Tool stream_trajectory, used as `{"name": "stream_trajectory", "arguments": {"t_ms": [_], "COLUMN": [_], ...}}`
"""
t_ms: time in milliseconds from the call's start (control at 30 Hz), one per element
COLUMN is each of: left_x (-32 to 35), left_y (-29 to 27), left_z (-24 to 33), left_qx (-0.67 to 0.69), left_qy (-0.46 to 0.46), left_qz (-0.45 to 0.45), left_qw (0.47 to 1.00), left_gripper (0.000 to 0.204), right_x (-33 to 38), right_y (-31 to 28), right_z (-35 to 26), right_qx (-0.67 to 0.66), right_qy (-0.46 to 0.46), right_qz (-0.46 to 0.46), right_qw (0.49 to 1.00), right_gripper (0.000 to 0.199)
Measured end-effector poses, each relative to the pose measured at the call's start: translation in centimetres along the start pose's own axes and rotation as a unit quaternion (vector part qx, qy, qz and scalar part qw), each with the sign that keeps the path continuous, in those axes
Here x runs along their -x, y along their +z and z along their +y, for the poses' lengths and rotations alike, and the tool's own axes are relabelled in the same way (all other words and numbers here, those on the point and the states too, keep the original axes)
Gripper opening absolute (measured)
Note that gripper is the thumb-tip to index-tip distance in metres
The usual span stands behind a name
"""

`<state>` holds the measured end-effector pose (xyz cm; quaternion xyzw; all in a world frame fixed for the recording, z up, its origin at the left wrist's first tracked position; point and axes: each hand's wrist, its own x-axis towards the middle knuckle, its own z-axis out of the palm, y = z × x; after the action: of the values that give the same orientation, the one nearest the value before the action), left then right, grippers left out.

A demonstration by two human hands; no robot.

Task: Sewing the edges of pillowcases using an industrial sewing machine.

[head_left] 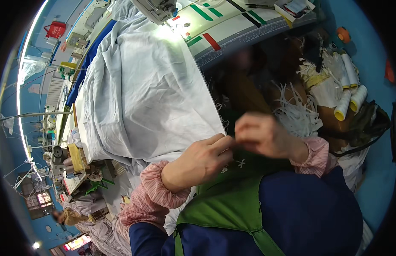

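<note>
One white cloth [159, 89], draped from the sewing machine [153, 9] toward my lap; at least four thread cones [358, 98], right. White characters [240, 163] on my green apron [230, 202]. My left hand [201, 161] bends inward, pinching the cloth's near corner. Right hand [264, 135] curled beside it, blurred; cannot tell its grip.

Lamplight [175, 31] glares; the right hand [263, 135] seems blurred.
</note>
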<state>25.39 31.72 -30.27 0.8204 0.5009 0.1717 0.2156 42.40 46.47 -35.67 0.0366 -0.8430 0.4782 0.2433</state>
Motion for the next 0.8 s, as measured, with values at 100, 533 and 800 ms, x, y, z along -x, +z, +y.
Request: {"name": "stream_trajectory", "arguments": {"t_ms": [100, 533, 800], "left_x": [-0.1, 10.8, 10.1], "left_y": [0.5, -4.5, -8.4], "left_z": [0.0, -24.9, -29.6], "left_qx": [0.012, -0.272, -0.226], "left_qy": [-0.029, -0.566, -0.535], "left_qz": [-0.014, 0.208, 0.237], "left_qw": [0.999, 0.75, 0.779], "left_gripper": [0.013, 0.074, 0.073], "right_x": [-2.3, -4.0, -8.3], "right_y": [0.2, 2.3, 1.7], "right_z": [3.0, 9.9, 12.2], "right_qx": [0.173, 0.117, 0.094], "right_qy": [-0.153, -0.035, -0.021], "right_qz": [0.02, 0.053, 0.048], "right_qw": [0.973, 0.991, 0.994], "right_gripper": [0.023, 0.024, 0.027]}}
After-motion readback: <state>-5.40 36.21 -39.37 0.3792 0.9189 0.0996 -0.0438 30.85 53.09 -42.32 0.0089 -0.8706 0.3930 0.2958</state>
